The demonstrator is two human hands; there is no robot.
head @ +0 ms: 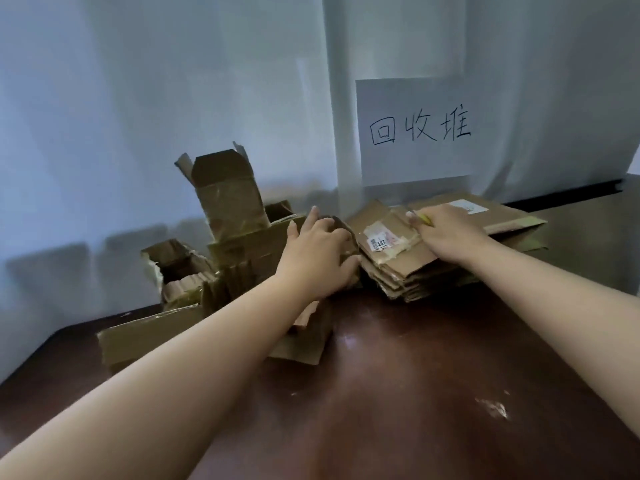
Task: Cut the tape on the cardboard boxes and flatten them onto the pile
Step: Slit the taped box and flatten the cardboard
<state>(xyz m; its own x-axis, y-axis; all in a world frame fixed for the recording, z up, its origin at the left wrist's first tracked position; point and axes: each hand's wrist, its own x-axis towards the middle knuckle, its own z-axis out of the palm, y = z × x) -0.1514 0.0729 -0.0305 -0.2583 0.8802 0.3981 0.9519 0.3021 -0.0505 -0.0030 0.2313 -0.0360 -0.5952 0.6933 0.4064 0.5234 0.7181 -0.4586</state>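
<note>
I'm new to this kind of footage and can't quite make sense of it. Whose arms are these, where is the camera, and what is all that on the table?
There is no machine here: a person wears a camera on the head, looking down at their own bare arms. On the dark table a pile of flattened cardboard lies under a paper sign. To its left stand opened boxes not yet flattened. The right hand rests on the pile, gripping a yellow cutter. The left hand touches cardboard at the pile's left edge.
</note>
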